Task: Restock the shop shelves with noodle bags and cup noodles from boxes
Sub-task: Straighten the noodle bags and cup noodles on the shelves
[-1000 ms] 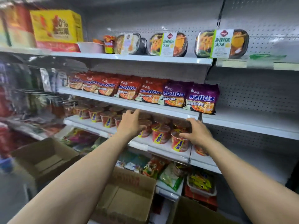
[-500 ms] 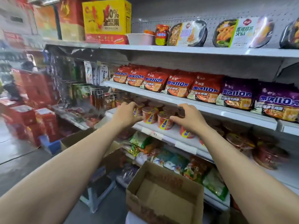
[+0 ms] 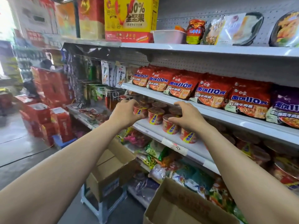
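Middle white metal shelf (image 3: 159, 132), carrying rows of red cup noodles with yellow bands (image 3: 156, 118). My left grip (image 3: 125, 113) is clamped round the end cup (image 3: 140, 110) of the front row. My right grip (image 3: 186, 117) curls thumb and fingers over a partly hidden cup (image 3: 175, 110) just behind that row. Red and purple noodle bags (image 3: 182, 85) line the shelf above. Below, one open brown cardboard box (image 3: 113, 167) sits on a pale plastic stool (image 3: 103, 206), and a second open box (image 3: 178, 207) stands nearer me.

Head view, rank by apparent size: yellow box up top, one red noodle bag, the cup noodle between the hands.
1. yellow box
2. red noodle bag
3. cup noodle
Gaps are clear; nearness changes nothing.
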`<move>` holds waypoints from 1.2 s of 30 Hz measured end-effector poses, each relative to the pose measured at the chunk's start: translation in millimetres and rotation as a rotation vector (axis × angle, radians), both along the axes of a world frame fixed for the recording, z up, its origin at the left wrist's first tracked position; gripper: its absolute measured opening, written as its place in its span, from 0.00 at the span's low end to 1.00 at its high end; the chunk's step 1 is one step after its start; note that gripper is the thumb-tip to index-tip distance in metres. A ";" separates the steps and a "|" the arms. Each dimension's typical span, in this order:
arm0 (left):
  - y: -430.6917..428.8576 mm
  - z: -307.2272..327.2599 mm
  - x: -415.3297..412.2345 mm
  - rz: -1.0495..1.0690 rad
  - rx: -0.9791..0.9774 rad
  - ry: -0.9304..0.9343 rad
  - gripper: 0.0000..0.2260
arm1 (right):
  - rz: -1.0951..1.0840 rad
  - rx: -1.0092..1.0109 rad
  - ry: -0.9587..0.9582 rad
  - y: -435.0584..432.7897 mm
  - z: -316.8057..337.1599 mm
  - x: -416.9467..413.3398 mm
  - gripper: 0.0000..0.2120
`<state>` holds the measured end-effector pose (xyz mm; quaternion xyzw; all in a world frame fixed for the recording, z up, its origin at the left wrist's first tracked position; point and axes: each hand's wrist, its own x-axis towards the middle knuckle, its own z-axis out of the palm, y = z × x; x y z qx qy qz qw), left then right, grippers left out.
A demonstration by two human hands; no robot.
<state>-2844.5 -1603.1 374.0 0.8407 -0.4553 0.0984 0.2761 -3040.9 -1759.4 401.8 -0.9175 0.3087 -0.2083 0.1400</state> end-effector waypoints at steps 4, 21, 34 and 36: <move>-26.6 11.3 59.9 -0.025 -0.028 -0.003 0.25 | 0.016 -0.007 -0.023 -24.6 6.2 59.6 0.34; -185.6 33.0 311.9 -0.175 -0.016 -0.001 0.26 | -0.110 -0.079 0.037 -147.8 25.5 304.3 0.35; -317.6 34.5 510.7 -0.504 0.095 -0.051 0.36 | -0.455 -0.160 0.117 -207.7 31.9 482.3 0.39; -335.4 37.4 526.5 -0.558 0.111 -0.106 0.39 | -0.505 -0.187 0.166 -218.2 31.5 504.2 0.40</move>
